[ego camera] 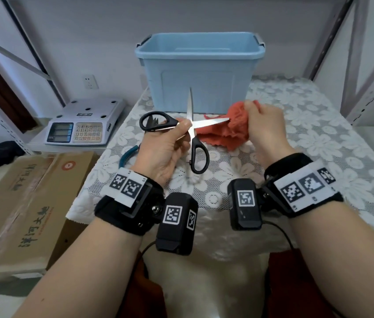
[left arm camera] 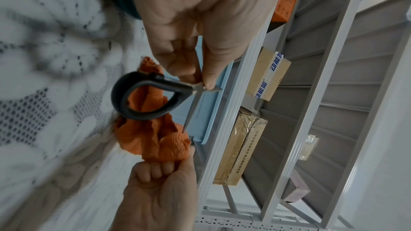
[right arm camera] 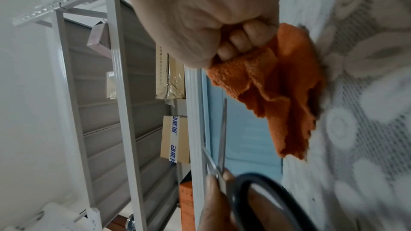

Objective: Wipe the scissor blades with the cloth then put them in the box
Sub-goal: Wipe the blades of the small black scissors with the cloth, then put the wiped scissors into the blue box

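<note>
Black-handled scissors (ego camera: 191, 131) are held wide apart above the lace-covered table, one blade pointing up, the other pointing right. My left hand (ego camera: 172, 138) pinches them near the pivot, seen close in the left wrist view on the scissors (left arm camera: 155, 97). My right hand (ego camera: 261, 125) grips a bunched orange-red cloth (ego camera: 234, 125), which meets the tip of the right-pointing blade. In the right wrist view the cloth (right arm camera: 278, 90) hangs from my curled fingers (right arm camera: 240, 41) above the blades of the scissors (right arm camera: 222, 138). The light blue box (ego camera: 200, 70) stands without a lid just behind.
Another pair with teal handles (ego camera: 127, 154) lies on the table under my left hand. A weighing scale (ego camera: 85, 122) sits on a low shelf at left, with a cardboard carton (ego camera: 21, 203) in front of it. Metal shelf uprights (ego camera: 364, 53) frame the table.
</note>
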